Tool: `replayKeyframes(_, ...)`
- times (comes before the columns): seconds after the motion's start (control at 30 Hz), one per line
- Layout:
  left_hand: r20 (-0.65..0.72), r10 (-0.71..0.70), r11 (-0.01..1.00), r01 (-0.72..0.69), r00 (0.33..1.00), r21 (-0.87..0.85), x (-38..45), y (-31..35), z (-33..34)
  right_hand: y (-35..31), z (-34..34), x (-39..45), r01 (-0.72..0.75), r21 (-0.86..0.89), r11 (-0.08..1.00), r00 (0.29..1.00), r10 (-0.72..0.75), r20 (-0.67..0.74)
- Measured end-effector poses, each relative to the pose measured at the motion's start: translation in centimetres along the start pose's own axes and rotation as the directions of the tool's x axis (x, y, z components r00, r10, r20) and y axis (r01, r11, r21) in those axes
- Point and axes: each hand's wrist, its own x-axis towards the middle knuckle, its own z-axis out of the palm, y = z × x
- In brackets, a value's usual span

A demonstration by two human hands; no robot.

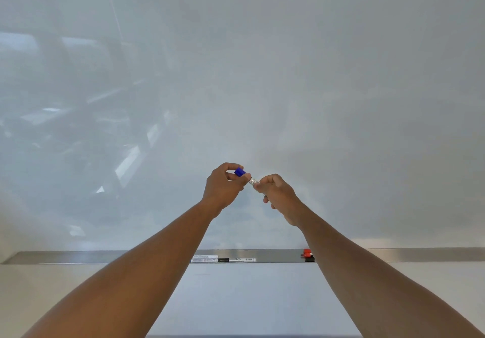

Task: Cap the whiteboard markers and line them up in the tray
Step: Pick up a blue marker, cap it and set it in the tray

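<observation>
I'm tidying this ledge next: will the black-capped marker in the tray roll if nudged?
Probably. The black-capped marker looks round and slim, lying lengthwise on the smooth metal tray, so it would likely roll sideways. It looks stiff and light, easy to pinch.

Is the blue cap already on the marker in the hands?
Cannot tell. The left hand holds the blue cap at the marker; fingers hide the joint.

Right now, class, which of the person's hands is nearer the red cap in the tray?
Right. The right hand is raised above and slightly left of the red cap; the left hand is farther left, holding the blue cap.
</observation>
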Motion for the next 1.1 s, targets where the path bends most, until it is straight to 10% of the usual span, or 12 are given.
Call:
replayKeyframes(0.5, 0.167, 0.035, 0.801, -0.127, 0.985, 0.585, 2.0, -10.5, -1.3, 7.2, 3.9, 4.0, -0.026, -0.287, 0.957, 0.998, 0.043, 0.052)
replayKeyframes(1.1, 0.223, -0.170, 0.739, -0.025, 0.960, 0.673, 3.3, -21.9, -1.1, 16.7, 8.1, 9.4, 0.055, -0.612, 0.789, 0.982, 0.067, 0.175)
